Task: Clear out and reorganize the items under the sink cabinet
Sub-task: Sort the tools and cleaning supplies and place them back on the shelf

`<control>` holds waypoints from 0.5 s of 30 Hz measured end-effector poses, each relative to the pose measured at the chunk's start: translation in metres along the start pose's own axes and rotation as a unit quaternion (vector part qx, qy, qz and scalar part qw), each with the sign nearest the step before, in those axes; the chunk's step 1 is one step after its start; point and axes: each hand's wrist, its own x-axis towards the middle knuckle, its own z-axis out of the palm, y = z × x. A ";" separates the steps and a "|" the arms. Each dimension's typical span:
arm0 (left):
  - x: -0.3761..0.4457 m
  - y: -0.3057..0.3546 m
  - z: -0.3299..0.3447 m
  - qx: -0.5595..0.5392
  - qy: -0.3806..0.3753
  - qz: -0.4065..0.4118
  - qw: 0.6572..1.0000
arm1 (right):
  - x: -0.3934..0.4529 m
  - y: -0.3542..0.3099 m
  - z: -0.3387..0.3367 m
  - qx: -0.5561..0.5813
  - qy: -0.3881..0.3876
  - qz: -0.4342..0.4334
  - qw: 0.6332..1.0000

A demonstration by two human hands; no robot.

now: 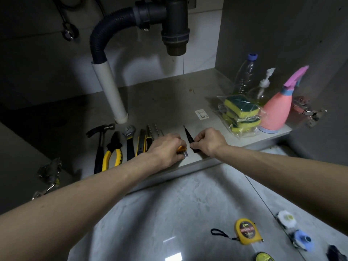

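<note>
Yellow-handled pliers (pixel 113 151) lie on the cabinet floor (pixel 169 102) between a hammer (pixel 99 146) and a wrench (pixel 129 142); the left hand (pixel 165 147) curls round a small orange tool (pixel 181 149) there. The right hand (pixel 209 141) pinches a black screwdriver (pixel 188 137) just beside it

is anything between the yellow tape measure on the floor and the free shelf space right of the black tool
Nothing visible blocks it. The tape measure lies on open floor tile, and the cabinet shelf between the black tool and the sponge pack holds only a flat sticker. The right hand sits at the front edge.
</note>
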 end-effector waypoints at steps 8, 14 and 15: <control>-0.002 0.002 -0.001 -0.002 0.011 -0.002 1.000 | -0.002 0.006 -0.005 0.024 -0.003 0.001 1.000; -0.006 0.023 -0.003 -0.037 0.085 0.039 0.995 | -0.020 0.028 -0.025 0.034 -0.014 -0.011 0.999; -0.007 0.031 -0.001 -0.047 0.089 0.046 0.994 | -0.026 0.035 -0.030 0.031 -0.014 -0.011 0.999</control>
